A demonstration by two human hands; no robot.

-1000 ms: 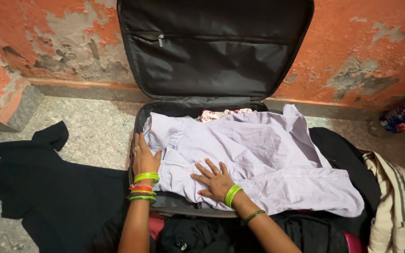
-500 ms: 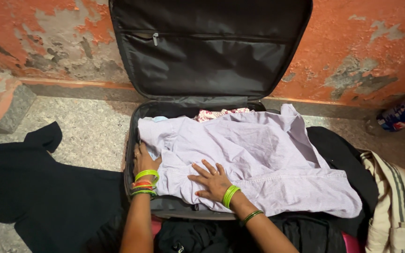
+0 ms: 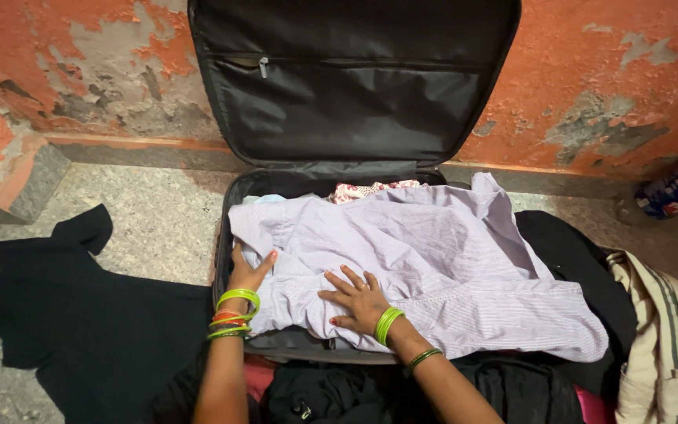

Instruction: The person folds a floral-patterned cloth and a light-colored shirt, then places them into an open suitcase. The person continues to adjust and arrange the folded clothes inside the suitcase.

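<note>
A pale lilac shirt (image 3: 425, 259) lies spread over an open black suitcase (image 3: 233, 196), its right side hanging over the case's edge. My left hand (image 3: 246, 271) is at the shirt's left edge inside the case, fingers tucked under the cloth with the thumb on top. My right hand (image 3: 357, 299) presses flat on the shirt's front part, fingers spread. Both wrists wear green bangles. A pink patterned cloth (image 3: 366, 189) peeks out behind the shirt.
The suitcase lid (image 3: 355, 78) leans against a peeling orange wall. A black T-shirt (image 3: 80, 322) lies on the stone floor at left. Dark clothes (image 3: 566, 251) and a beige striped garment (image 3: 668, 330) lie at right, a blue can (image 3: 672, 192) by the wall.
My left hand slid from resting on the shirt's left edge to tucking its fingers beneath it. The shirt's left side shifted slightly. My right hand stayed pressed in place.
</note>
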